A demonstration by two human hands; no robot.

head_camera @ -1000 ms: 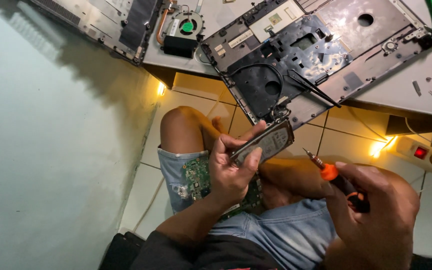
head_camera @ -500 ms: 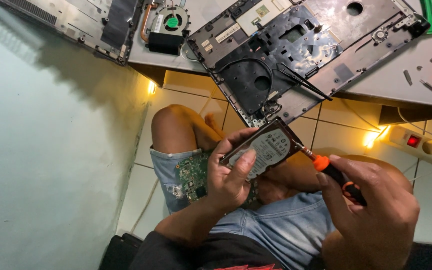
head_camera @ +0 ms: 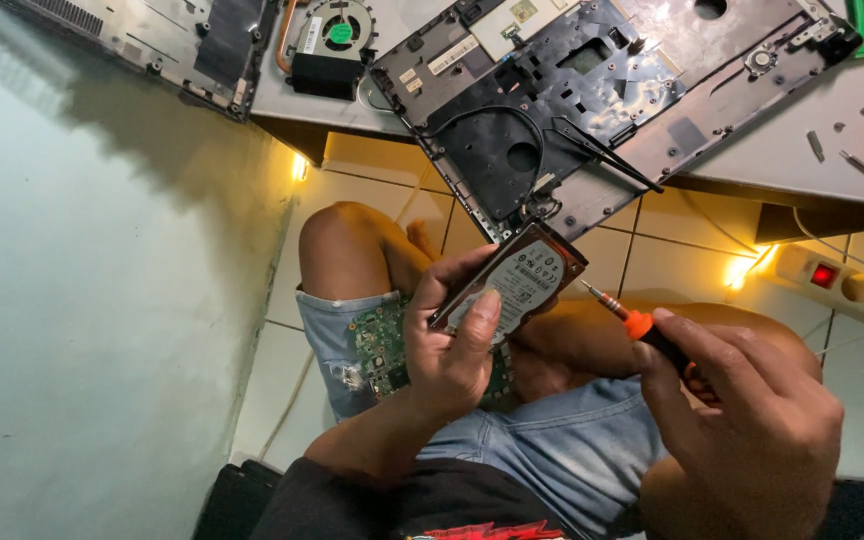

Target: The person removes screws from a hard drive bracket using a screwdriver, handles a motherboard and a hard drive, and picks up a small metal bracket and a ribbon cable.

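Seen from the head camera, the left hand (head_camera: 452,350) grips a small hard drive (head_camera: 514,280) with its label side up, the fingers (head_camera: 474,325) wrapped over one long edge and the thumb pressed onto the label. The drive is tilted, held above the person's lap and just below the edge of the tabletop (head_camera: 782,150).

The right hand (head_camera: 747,410) is clenched around a screwdriver (head_camera: 637,325) with a black handle and an orange collar. Its metal tip points up and left toward the drive, close to the drive's lower corner but not touching it.

A green circuit board (head_camera: 382,345) rests on the person's thigh, partly hidden behind the left hand, over faded denim shorts (head_camera: 562,450).

On the tabletop lies an opened laptop base (head_camera: 602,90), dark inside, with a pair of black tweezers (head_camera: 607,155) lying across it. To its left sits a cooling fan (head_camera: 337,40) with a green centre. A few loose screws (head_camera: 832,150) lie at the right. A power strip (head_camera: 832,275) with a lit red switch lies on the tiled floor (head_camera: 682,250).
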